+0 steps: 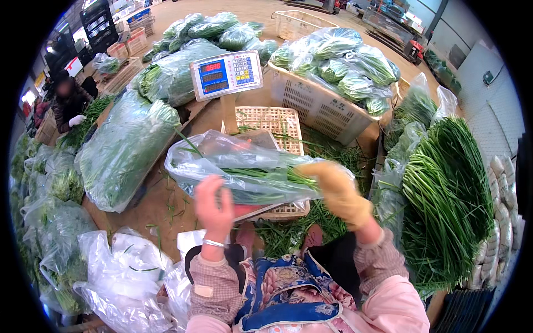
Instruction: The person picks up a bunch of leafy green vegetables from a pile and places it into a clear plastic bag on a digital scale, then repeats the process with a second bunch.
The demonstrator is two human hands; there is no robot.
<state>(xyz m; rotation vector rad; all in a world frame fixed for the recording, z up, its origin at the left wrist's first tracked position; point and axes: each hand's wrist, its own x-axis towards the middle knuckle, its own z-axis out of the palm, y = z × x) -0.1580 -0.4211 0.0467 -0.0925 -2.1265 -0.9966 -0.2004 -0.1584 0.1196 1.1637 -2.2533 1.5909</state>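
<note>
A clear plastic bag (250,152) lies across a scale with a bunch of long green leaves, likely garlic chives (266,172), inside it. My right hand (343,193), in a yellow glove, closes around the stalk ends at the bag's right end; its fingers are blurred. At the bag's near left edge is my bare left hand (214,204), thumb and fingers raised; blur hides whether they pinch the plastic. Beneath the bag, the scale's platform (256,135) shows in part on an upturned white crate (287,125). The scale's display (227,75) stands behind, lit with red digits.
Loose chives (445,195) are heaped at right. A white crate (320,100) of bagged greens stands behind. Large filled bags (129,154) lie at left, empty plastic bags (125,274) near left. Another person (68,100) handles greens at far left. Leaf scraps (287,237) litter the floor.
</note>
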